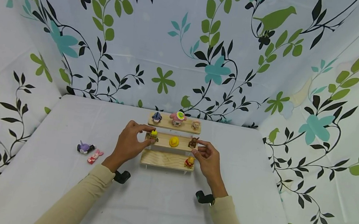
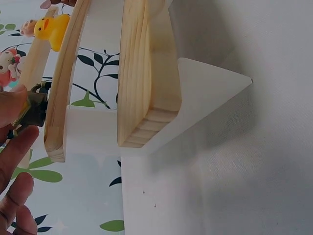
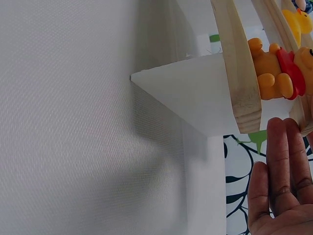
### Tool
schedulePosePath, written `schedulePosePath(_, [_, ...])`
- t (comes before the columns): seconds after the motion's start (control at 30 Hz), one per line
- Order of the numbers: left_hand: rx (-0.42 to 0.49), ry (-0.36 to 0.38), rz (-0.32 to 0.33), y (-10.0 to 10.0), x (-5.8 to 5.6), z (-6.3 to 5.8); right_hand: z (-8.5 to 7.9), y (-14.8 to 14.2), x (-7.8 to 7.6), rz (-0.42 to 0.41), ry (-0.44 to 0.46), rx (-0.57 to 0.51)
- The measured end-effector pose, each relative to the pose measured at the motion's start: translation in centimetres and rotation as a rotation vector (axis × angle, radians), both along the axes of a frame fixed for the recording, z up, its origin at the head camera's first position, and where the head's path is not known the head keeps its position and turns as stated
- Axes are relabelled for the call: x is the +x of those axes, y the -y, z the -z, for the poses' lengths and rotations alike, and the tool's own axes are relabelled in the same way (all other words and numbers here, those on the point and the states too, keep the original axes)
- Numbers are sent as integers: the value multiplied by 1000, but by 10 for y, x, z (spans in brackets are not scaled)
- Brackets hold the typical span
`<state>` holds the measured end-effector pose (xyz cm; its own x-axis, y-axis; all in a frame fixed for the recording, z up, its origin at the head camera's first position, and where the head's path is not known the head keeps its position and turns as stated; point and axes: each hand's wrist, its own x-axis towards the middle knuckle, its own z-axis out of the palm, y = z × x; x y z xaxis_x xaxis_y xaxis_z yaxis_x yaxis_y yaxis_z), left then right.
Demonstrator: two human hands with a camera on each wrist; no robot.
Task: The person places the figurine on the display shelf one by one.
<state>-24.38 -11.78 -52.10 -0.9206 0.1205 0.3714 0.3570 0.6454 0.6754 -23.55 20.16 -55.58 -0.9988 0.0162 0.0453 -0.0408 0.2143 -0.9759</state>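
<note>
My left hand (image 1: 127, 142) pinches a small dark figure with a yellow top (image 1: 153, 134) at the left end of the middle wooden shelf tier (image 1: 164, 142). In the left wrist view, thumb and finger lie on either side of its dark body (image 2: 35, 111). At that tier's right end, my right hand (image 1: 208, 162) has its fingertips beside a brown figure (image 1: 193, 142). Its visible fingers (image 3: 278, 161) are fairly straight in the right wrist view. Between the hands sits a yellow duck (image 1: 174, 141). A bear in a red shirt (image 1: 189, 161) sits on the bottom tier (image 1: 164, 159), at right.
On the top tier (image 1: 165, 125) stand a blue figure (image 1: 156, 117), a pink figure (image 1: 177, 119) and a small pale-pink figure (image 1: 196, 125). A purple figure (image 1: 85, 147) and a pink rabbit figure (image 1: 95, 157) lie left on the white table (image 1: 163, 205). Patterned cloth (image 1: 186, 43) hangs behind.
</note>
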Motion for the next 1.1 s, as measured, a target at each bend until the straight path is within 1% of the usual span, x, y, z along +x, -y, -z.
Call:
schedulePosePath(0.3, [-17, -11, -39, 17, 7, -3, 1, 0, 0, -4, -15, -6])
schedulePosePath(0.63, [-34, -65, -81, 44, 13, -3, 1, 0, 0, -5, -23, -12])
schedulePosePath(1.1, [-62, -58, -169, 90, 26, 2, -1, 0, 0, -7, -10, -8])
